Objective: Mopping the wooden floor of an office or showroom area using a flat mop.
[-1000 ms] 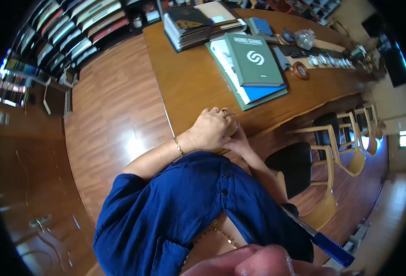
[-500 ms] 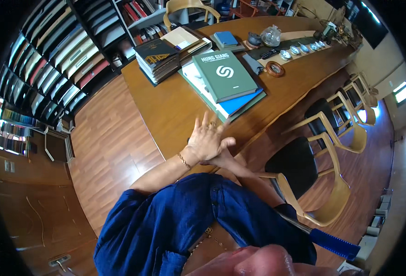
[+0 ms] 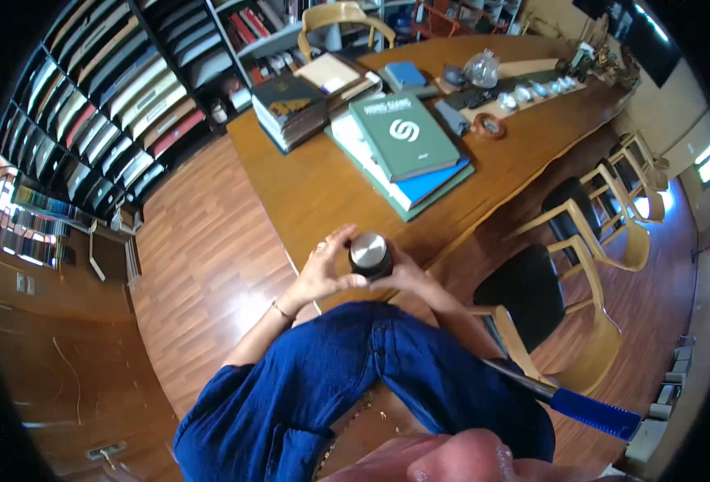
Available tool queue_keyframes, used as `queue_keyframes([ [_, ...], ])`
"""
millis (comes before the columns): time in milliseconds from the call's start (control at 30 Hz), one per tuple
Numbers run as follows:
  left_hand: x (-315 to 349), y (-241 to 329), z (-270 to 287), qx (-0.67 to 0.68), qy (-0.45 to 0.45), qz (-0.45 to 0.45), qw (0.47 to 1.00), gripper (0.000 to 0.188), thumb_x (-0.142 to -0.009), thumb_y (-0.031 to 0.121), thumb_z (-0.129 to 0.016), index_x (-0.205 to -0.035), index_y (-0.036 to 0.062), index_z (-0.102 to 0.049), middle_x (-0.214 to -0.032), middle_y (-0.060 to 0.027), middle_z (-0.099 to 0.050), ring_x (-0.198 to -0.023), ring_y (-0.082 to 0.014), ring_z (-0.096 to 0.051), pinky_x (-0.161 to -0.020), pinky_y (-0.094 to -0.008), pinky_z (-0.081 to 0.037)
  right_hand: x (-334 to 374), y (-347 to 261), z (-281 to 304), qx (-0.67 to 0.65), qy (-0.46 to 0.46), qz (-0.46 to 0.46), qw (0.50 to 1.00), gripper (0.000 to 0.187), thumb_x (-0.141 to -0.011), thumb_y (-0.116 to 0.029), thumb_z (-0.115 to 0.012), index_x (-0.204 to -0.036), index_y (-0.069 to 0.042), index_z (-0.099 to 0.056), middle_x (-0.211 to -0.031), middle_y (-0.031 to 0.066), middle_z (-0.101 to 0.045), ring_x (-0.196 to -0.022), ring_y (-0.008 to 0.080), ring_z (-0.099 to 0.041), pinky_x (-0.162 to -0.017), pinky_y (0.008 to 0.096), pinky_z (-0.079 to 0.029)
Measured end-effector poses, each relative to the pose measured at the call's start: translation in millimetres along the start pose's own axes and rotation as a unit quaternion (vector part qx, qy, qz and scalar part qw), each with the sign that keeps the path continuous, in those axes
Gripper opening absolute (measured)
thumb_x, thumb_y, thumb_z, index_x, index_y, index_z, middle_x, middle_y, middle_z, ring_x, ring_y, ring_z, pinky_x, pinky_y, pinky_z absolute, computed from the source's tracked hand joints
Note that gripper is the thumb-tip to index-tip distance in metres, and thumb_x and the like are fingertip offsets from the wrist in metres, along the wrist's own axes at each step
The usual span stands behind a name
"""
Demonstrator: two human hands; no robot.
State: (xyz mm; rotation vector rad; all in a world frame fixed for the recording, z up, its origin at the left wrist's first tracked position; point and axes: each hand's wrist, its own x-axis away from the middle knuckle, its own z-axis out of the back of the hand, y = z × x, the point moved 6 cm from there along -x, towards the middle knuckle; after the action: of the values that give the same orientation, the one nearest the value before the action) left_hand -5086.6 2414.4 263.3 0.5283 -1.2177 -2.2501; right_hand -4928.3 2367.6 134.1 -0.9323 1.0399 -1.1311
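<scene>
A dark round container with a brushed silver lid point(image 3: 369, 250) is between my two hands, seen from above near the table's near end. My left hand point(image 3: 320, 271) curves around its left side, thumb against the near side. On the opposite side, my right hand point(image 3: 409, 274) grips the container, its fingers mostly hidden behind it. The container's lower body is hidden too. Beyond my hands lies a green hardcover book point(image 3: 407, 140) on a blue folder point(image 3: 435, 183) and other flat binders.
The wooden table point(image 3: 290, 193) stretches away to the far right. A thick black album point(image 3: 289, 108), a glass teapot point(image 3: 482, 68), small cups point(image 3: 507, 100) and a round wooden ring-shaped object point(image 3: 490, 125) stand on it. Chairs point(image 3: 523, 293) line the right side; sample shelves point(image 3: 114, 96) fill the left.
My left hand was spread flat above the right, covering it. Now it has moved left and closed on the container, whose silver lid has come into view. The view has shifted slightly.
</scene>
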Motion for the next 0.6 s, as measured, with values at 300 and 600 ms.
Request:
queue_keyframes([
  [300,46,-80,-49,0.109,0.059,0.191,0.974,0.107,-0.064,0.028,-0.09,-0.148,0.0083,-0.027,-0.131,-0.02,-0.052,-0.114,-0.0326,-0.055,-0.087,-0.0423,-0.051,-11,-7,-8,-0.029,0.106,-0.059,0.992,0.098,-0.053,-0.018,-0.09,-0.136,-0.003,-0.038,-0.132,0.0175,-0.05,-0.124,0.0285,-0.05,-0.103,0.0391,-0.042],
  [600,38,-67,3,-0.012,0.232,0.146,0.962,0.06,-0.072,0.012,-0.081,-0.124,0.0008,-0.054,-0.086,-0.0139,-0.068,-0.081,-0.0228,-0.066,-0.073,-0.0349,-0.053,-54,-27,-31,0.019,0.124,-0.006,0.992,0.092,-0.054,-0.015,-0.086,-0.133,-0.004,-0.04,-0.127,0.0172,-0.053,-0.119,0.0314,-0.053,-0.101,0.0383,-0.043],
])
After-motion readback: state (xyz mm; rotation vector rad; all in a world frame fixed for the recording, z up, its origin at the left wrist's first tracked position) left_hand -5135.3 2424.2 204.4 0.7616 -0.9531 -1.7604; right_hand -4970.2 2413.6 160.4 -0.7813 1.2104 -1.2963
